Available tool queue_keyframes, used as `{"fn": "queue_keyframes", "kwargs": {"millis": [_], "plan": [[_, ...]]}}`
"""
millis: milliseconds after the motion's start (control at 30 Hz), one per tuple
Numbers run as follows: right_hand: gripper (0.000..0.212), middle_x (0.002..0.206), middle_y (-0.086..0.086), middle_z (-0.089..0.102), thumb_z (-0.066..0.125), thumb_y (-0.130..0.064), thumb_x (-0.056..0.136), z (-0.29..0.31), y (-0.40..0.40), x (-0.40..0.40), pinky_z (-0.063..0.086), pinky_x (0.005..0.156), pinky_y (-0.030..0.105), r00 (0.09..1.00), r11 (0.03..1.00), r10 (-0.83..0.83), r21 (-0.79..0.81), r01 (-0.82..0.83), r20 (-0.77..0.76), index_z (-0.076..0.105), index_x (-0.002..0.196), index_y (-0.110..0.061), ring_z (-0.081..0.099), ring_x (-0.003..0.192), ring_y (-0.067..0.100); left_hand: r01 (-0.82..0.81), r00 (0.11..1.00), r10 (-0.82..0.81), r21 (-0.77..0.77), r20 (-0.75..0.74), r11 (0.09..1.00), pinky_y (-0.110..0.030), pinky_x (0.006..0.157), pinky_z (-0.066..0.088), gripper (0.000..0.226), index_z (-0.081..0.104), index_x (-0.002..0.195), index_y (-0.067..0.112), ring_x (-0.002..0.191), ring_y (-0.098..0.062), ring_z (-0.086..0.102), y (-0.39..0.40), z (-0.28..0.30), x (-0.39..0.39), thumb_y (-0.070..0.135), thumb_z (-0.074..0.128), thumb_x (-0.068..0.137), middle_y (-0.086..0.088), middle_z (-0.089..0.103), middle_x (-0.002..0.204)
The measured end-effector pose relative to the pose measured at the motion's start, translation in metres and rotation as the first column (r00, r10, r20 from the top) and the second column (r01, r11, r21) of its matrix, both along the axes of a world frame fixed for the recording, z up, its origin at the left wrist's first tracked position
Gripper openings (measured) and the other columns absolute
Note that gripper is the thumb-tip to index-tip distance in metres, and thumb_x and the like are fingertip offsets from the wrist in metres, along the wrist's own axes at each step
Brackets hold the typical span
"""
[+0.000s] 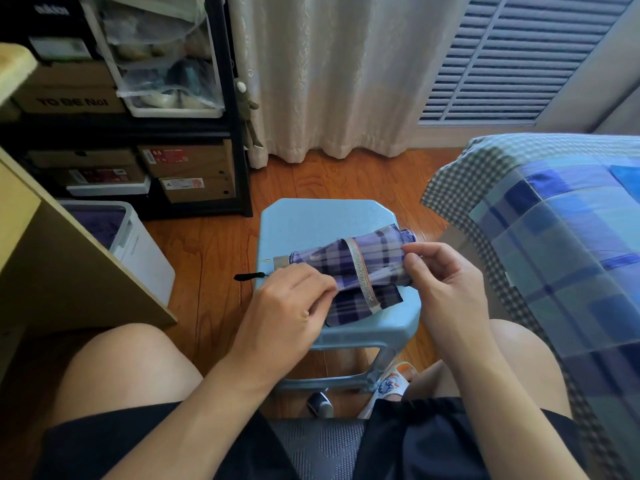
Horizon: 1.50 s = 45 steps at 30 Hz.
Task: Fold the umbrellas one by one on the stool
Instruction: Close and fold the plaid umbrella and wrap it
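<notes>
A purple plaid umbrella (349, 261), collapsed, lies across the light blue plastic stool (311, 216), its beige handle with a black wrist loop (249, 276) pointing left. A loose flap of its canopy spreads toward me. My left hand (291, 303) rests on the umbrella near the handle end, fingers curled on the fabric. My right hand (440, 275) pinches the canopy fabric at the tip end with thumb and fingers.
A bed with a blue checked cover (554, 237) stands to the right. A black shelf with shoe boxes (187, 174) is at the back left, a white bin (138, 244) and a wooden desk edge (52, 258) to the left. Curtains hang behind the stool.
</notes>
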State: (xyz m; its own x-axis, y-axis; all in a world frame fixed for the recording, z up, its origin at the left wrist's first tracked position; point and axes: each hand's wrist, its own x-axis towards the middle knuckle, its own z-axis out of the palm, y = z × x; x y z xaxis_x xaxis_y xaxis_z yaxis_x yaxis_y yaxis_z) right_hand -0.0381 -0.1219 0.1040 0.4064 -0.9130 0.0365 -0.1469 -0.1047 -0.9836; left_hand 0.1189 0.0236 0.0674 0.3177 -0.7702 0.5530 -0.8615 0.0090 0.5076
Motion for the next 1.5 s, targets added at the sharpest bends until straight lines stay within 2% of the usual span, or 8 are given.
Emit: {"fn": "queue_keyframes", "kwargs": {"millis": [267, 367, 567, 900, 1033, 1167, 1300, 1500], "plan": [[0.02, 0.077, -0.001, 0.075, 0.064, -0.008, 0.098, -0.008, 0.002, -0.015, 0.048, 0.061, 0.014, 0.989, 0.997, -0.057, -0.055, 0.05, -0.134, 0.076, 0.089, -0.02, 0.065, 0.067, 0.006, -0.016, 0.99, 0.027, 0.079, -0.138, 0.997, -0.021, 0.067, 0.046, 0.023, 0.064, 0.081, 0.019, 0.076, -0.007, 0.056, 0.005, -0.006, 0.007, 0.032, 0.057, 0.1, 0.012, 0.059, 0.079], [0.013, 0.077, -0.008, 0.071, 0.067, -0.021, 0.097, -0.011, -0.002, -0.015, 0.042, 0.06, 0.007, 0.957, 0.985, -0.138, -0.138, 0.105, -0.254, 0.071, 0.086, -0.026, 0.065, 0.072, 0.002, -0.148, 0.938, 0.176, 0.114, -0.3, 0.982, -0.012, 0.071, 0.042, 0.005, 0.062, 0.092, 0.023, 0.085, -0.004, 0.056, 0.002, -0.013, 0.018, 0.026, 0.065, 0.094, 0.014, 0.055, 0.089], [0.012, 0.084, -0.009, 0.067, 0.07, -0.03, 0.097, -0.004, -0.008, 0.002, 0.043, 0.058, 0.006, 0.908, 0.983, 0.09, -0.11, -0.147, -0.41, 0.066, 0.109, -0.031, 0.059, 0.068, -0.01, -0.157, 0.895, 0.234, 0.223, -0.38, 0.962, -0.011, 0.067, 0.042, 0.01, 0.066, 0.087, 0.029, 0.082, -0.002, 0.06, -0.002, -0.02, 0.012, 0.026, 0.073, 0.093, 0.016, 0.063, 0.082], [0.017, 0.085, -0.006, 0.078, 0.069, -0.009, 0.097, -0.01, -0.002, -0.003, 0.054, 0.065, 0.016, 0.997, 0.999, 0.036, 0.031, -0.033, -0.075, 0.078, 0.1, -0.023, 0.07, 0.075, 0.003, -0.09, 0.792, 0.244, 0.287, -0.56, 0.954, -0.01, 0.074, 0.047, 0.005, 0.068, 0.101, 0.031, 0.096, 0.005, 0.061, 0.002, -0.011, 0.007, 0.03, 0.063, 0.1, 0.018, 0.069, 0.094], [0.017, 0.09, 0.001, 0.079, 0.066, -0.006, 0.098, -0.012, -0.003, -0.005, 0.058, 0.069, 0.022, 0.999, 0.993, 0.032, 0.113, -0.032, 0.001, 0.078, 0.098, -0.019, 0.075, 0.083, 0.014, -0.02, 0.822, 0.199, 0.323, -0.533, 0.946, -0.03, 0.096, 0.051, 0.019, 0.063, 0.115, 0.041, 0.108, 0.001, 0.06, 0.003, -0.016, 0.011, 0.045, 0.062, 0.097, 0.02, 0.067, 0.106], [0.018, 0.096, 0.004, 0.079, 0.066, -0.007, 0.098, -0.018, -0.004, -0.01, 0.058, 0.075, 0.026, 0.995, 0.988, 0.101, 0.122, -0.1, -0.005, 0.079, 0.096, -0.02, 0.075, 0.092, 0.019, 0.163, 0.738, 0.057, 0.259, -0.672, 0.952, -0.002, 0.093, 0.038, 0.051, 0.057, 0.134, 0.044, 0.113, 0.01, 0.058, -0.004, -0.007, 0.001, 0.024, 0.076, 0.091, 0.018, 0.067, 0.112], [0.023, 0.093, 0.004, 0.078, 0.066, -0.007, 0.098, -0.02, -0.01, -0.017, 0.057, 0.08, 0.035, 0.998, 0.992, 0.057, 0.113, -0.059, 0.02, 0.079, 0.094, -0.025, 0.073, 0.087, 0.019, 0.085, 0.649, 0.074, 0.169, -0.757, 0.982, -0.012, 0.086, 0.05, 0.041, 0.069, 0.114, 0.037, 0.095, -0.001, 0.069, -0.013, -0.009, 0.002, 0.007, 0.077, 0.088, 0.014, 0.075, 0.092], [0.024, 0.088, 0.006, 0.078, 0.065, -0.003, 0.098, -0.026, -0.013, -0.016, 0.056, 0.068, 0.024, 0.994, 0.986, 0.025, 0.164, -0.042, 0.105, 0.08, 0.09, -0.02, 0.07, 0.078, 0.013, -0.087, 0.557, 0.068, 0.023, -0.828, 0.996, -0.028, 0.09, 0.055, 0.037, 0.068, 0.106, 0.029, 0.093, -0.01, 0.07, -0.009, -0.016, 0.0, 0.001, 0.079, 0.085, 0.008, 0.072, 0.088]]}}
